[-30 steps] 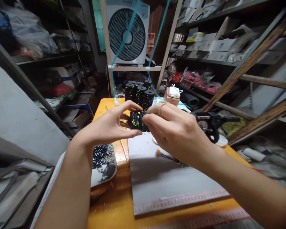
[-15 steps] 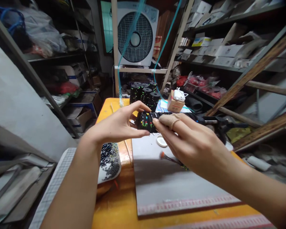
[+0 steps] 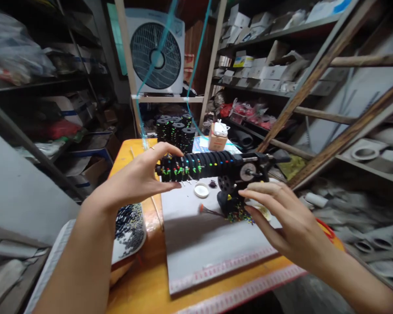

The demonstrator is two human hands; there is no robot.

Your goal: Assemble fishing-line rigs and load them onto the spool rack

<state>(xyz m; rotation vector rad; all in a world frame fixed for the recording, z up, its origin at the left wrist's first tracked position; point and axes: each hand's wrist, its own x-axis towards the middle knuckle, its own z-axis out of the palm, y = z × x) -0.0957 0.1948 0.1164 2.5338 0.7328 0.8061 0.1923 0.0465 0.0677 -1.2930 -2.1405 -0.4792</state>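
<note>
Hugging the left end of a bead-dotted black roller [image 3: 205, 165] above the gray board [image 3: 216, 255], the left hand [image 3: 134, 174] is gripping it while the right hand [image 3: 286, 218] is hovering near some multicolored bits [image 3: 241, 215], fingers apart.

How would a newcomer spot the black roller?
On the orange table, find the pale board. At its far side is the roller, the left hand at one end. Unlike the upright, green-flecked spools behind, it lies level and shows red, blue and yellow beads.
</note>
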